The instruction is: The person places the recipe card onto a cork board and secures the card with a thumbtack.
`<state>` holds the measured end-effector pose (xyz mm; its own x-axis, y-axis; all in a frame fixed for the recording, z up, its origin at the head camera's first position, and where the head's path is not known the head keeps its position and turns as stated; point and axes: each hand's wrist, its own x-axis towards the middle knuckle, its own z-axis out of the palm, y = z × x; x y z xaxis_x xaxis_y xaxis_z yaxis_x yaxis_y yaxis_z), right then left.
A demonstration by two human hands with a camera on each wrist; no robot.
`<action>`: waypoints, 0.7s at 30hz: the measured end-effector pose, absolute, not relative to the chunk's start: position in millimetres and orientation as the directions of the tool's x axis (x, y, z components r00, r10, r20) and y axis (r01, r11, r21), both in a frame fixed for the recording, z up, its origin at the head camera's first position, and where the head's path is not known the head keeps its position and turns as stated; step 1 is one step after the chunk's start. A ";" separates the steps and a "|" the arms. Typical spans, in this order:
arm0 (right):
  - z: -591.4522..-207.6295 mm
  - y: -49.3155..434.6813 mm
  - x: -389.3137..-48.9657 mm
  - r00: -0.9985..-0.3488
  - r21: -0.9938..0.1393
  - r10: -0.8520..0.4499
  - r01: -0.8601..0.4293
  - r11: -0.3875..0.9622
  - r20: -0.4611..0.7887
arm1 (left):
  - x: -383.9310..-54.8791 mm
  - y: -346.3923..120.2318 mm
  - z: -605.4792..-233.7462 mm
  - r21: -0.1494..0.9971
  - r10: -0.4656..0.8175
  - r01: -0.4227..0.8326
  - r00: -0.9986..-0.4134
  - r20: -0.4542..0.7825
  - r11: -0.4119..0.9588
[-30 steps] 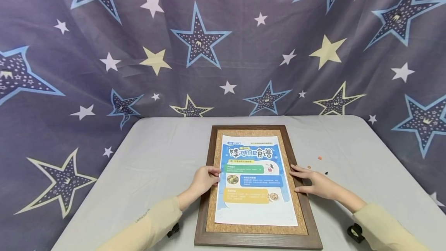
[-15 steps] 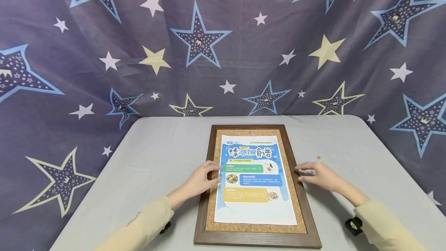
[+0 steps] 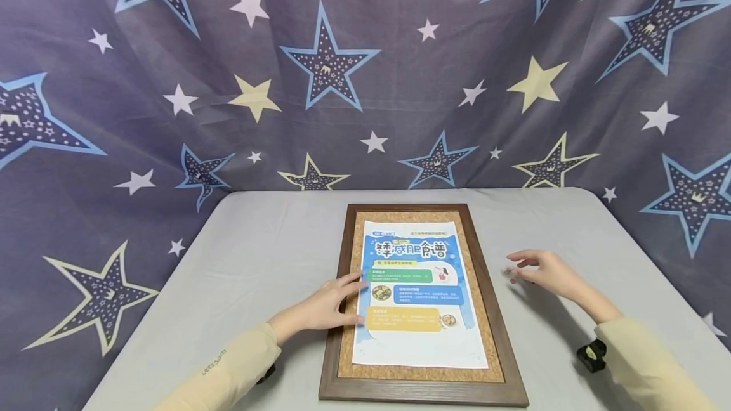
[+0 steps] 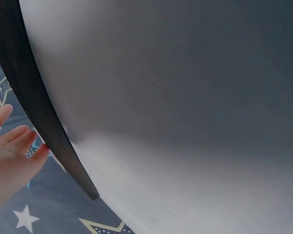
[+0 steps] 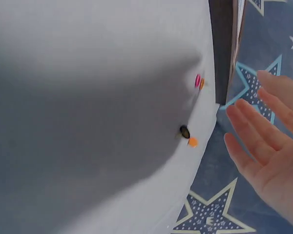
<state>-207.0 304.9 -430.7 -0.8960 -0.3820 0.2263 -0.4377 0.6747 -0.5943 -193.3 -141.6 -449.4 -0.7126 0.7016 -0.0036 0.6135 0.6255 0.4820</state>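
Note:
A printed poster with blue, green and yellow panels (image 3: pixel 419 351) lies on a brown-framed cork board (image 3: pixel 422 392) on the table. My left hand (image 3: pixel 322 303) reaches over the board's left edge, fingers spread with the tips at the poster's left side. In the left wrist view, the dark frame edge passes beside that hand (image 4: pixel 14 158). To the right of the board, my right hand (image 3: pixel 545 274) hovers with loosely bent fingers. Its wrist view shows small tack-like pieces on the table: a pink one (image 5: pixel 198 80), a black one (image 5: pixel 184 131) and orange ones (image 5: pixel 193 142).
The light grey table (image 3: pixel 274 233) extends around the board. Behind it hangs a purple-grey curtain printed with stars (image 3: pixel 400 81). A black wrist-worn device (image 3: pixel 591 356) shows by the right sleeve.
My right hand has left the board's right edge and moved right, over the small pieces. The left hand's fingers have spread wider at the poster's left side. Board and poster stay put.

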 end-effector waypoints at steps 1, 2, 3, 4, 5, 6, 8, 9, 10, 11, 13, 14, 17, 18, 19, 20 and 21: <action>-430.8 307.1 -208.0 -0.898 -0.600 -0.376 -0.433 0.673 0.227 | -192.9 -141.9 -449.7 0.475 0.703 0.615 -0.711 -0.011 0.629; -431.1 309.2 -209.2 -0.901 -0.602 -0.370 -0.428 0.674 0.227 | -192.5 -142.1 -449.8 0.466 0.706 0.618 -0.708 -0.018 0.632; -431.4 311.2 -210.1 -0.905 -0.604 -0.362 -0.420 0.677 0.224 | -192.2 -142.3 -449.7 0.458 0.709 0.622 -0.705 -0.025 0.635; -431.5 313.4 -211.2 -0.907 -0.606 -0.359 -0.416 0.678 0.221 | -191.9 -142.4 -449.7 0.449 0.711 0.626 -0.702 -0.033 0.638; -431.5 315.3 -212.2 -0.910 -0.604 -0.352 -0.411 0.683 0.220 | -191.5 -142.4 -449.6 0.441 0.715 0.630 -0.698 -0.037 0.639; -431.7 317.3 -213.5 -0.913 -0.604 -0.345 -0.405 0.686 0.219 | -191.4 -142.4 -449.6 0.433 0.717 0.635 -0.695 -0.041 0.640; -432.0 321.2 -215.9 -0.916 -0.599 -0.334 -0.399 0.694 0.224 | -190.9 -142.4 -449.4 0.416 0.723 0.646 -0.689 -0.044 0.641; -431.8 322.9 -217.0 -0.919 -0.603 -0.329 -0.392 0.695 0.219 | -190.7 -142.4 -449.4 0.405 0.726 0.652 -0.687 -0.043 0.641; -431.7 324.5 -218.1 -0.922 -0.605 -0.324 -0.385 0.697 0.215 | -190.6 -142.3 -449.4 0.395 0.728 0.658 -0.684 -0.043 0.641; -431.6 325.9 -219.1 -0.926 -0.606 -0.315 -0.375 0.701 0.208 | -190.3 -142.3 -449.4 0.386 0.731 0.664 -0.681 -0.042 0.640; -431.4 328.3 -221.1 -0.932 -0.606 -0.305 -0.359 0.709 0.195 | -190.0 -142.1 -449.4 0.369 0.736 0.675 -0.676 -0.040 0.639; -431.2 329.1 -222.0 -0.935 -0.604 -0.303 -0.352 0.715 0.186 | -190.1 -142.2 -449.8 0.360 0.739 0.680 -0.673 -0.038 0.638; -431.2 330.8 -224.5 -0.939 -0.597 -0.302 -0.338 0.728 0.163 | -189.9 -142.1 -450.0 0.347 0.742 0.687 -0.669 -0.041 0.638; -431.6 331.2 -225.2 -0.939 -0.596 -0.304 -0.336 0.729 0.159 | -189.7 -142.1 -450.0 0.345 0.742 0.687 -0.669 -0.043 0.640; -432.0 331.6 -226.1 -0.939 -0.595 -0.308 -0.337 0.730 0.155 | -189.6 -141.9 -450.0 0.345 0.741 0.686 -0.670 -0.045 0.641; -432.5 332.0 -226.8 -0.939 -0.594 -0.310 -0.336 0.731 0.150 | -189.6 -141.8 -449.8 0.344 0.741 0.685 -0.670 -0.048 0.642; -433.0 332.5 -227.6 -0.939 -0.595 -0.311 -0.334 0.731 0.146 | -189.3 -141.5 -449.4 0.343 0.740 0.684 -0.670 -0.052 0.643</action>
